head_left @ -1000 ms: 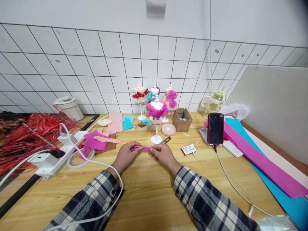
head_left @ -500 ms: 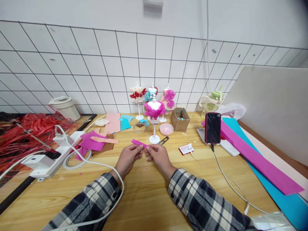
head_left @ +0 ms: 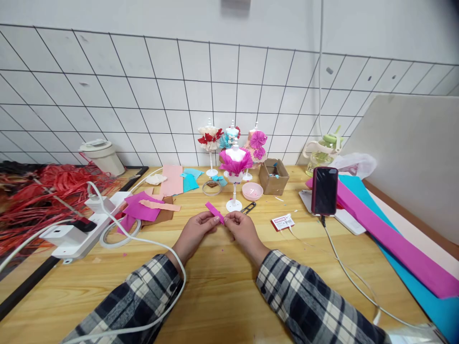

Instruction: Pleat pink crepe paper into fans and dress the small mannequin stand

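A narrow magenta paper strip (head_left: 214,210) is held between my two hands above the wooden table. My left hand (head_left: 198,233) pinches it from the left side, with the free end pointing up and left. My right hand (head_left: 245,233) pinches the lower right end. Just behind the hands stands a small white dress form (head_left: 235,165) with a magenta paper ruffle. Black-handled scissors (head_left: 248,208) lie beside its round base, partly hidden. Three more decorated forms stand behind it, one with a cream and red top (head_left: 210,137).
Pink bowl (head_left: 252,191), cardboard box (head_left: 274,177) and phone (head_left: 324,191) stand to the right, with long paper sheets (head_left: 390,234) beyond. Paper scraps (head_left: 143,206), a tape roll (head_left: 107,237) and a power strip (head_left: 81,246) lie left. A white cable crosses my left sleeve.
The strip has tilted more steeply, its free end now pointing further up. Both hands remain pinched on it. The whole view has shifted slightly, so things appear further right.
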Demonstrator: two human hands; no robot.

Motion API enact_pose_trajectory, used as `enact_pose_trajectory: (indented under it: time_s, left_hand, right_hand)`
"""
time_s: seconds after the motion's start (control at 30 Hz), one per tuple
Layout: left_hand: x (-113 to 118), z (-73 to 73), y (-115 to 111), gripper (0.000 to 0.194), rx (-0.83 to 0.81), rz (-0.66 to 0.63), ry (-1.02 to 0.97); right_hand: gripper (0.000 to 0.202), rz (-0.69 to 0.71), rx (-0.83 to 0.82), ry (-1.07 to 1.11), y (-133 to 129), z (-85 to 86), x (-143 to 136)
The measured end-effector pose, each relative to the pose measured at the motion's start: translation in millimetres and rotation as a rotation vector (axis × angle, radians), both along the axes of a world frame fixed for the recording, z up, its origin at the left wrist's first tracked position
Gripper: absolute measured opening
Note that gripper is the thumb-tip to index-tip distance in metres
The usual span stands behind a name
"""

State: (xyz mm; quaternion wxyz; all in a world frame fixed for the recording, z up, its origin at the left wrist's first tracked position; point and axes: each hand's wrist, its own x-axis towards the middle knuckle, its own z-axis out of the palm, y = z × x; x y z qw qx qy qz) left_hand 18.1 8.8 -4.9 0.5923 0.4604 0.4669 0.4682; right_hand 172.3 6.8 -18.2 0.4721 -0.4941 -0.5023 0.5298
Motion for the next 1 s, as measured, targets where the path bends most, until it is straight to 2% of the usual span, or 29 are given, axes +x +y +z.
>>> enact_pose_trajectory:
  time_s: [0.17, 0.23, 0.33, 0.4, 0.5, 0.67, 0.83, 0.93, 1.0]
  left_hand:
    - [-1.3, -1.3, 0.9, 0.028, -0.083, 0.075, -0.080]
    - [-3.6, -1.4, 2.5, 0.030, -0.067, 0.099, -0.077]
    - [-7.4, -1.2, 5.1, 0.033, -0.024, 0.156, -0.024]
    - [-9.4, -1.3, 6.6, 0.035, -0.014, 0.172, 0.016]
    - [-10.9, -1.7, 7.5, 0.037, -0.025, 0.163, 0.030]
    - [-10.2, -3.4, 8.1, 0.036, -0.049, 0.156, 0.015]
    - [-8.1, -3.5, 7.9, 0.031, -0.018, 0.191, -0.124]
    - [-5.8, -0.8, 4.8, 0.029, -0.045, 0.193, -0.178]
    - [-3.4, 0.7, 1.5, 0.030, -0.063, 0.173, -0.173]
  right_hand:
    - [0.020, 0.042, 0.110, -0.136, 1.0, 1.3, 5.7]
    - [0.019, 0.038, 0.230, -0.345, 4.3, 8.0, 19.5]
    - [0.019, -0.039, 0.396, -0.839, 11.8, 19.1, 47.3]
    - [0.020, -0.043, 0.413, -1.084, 16.3, 21.6, 61.4]
    - [0.029, 0.048, 0.415, -1.253, 19.4, 17.1, 68.0]
    - [0.008, 0.099, 0.430, -1.278, 18.4, 10.8, 63.9]
    - [0.021, 0.212, 0.276, -1.116, 15.4, 11.6, 61.5]
    - [0.010, 0.148, 0.339, -1.045, 11.2, 11.2, 52.1]
    - [0.016, 0.078, 0.361, -0.884, 7.9, 10.9, 42.7]
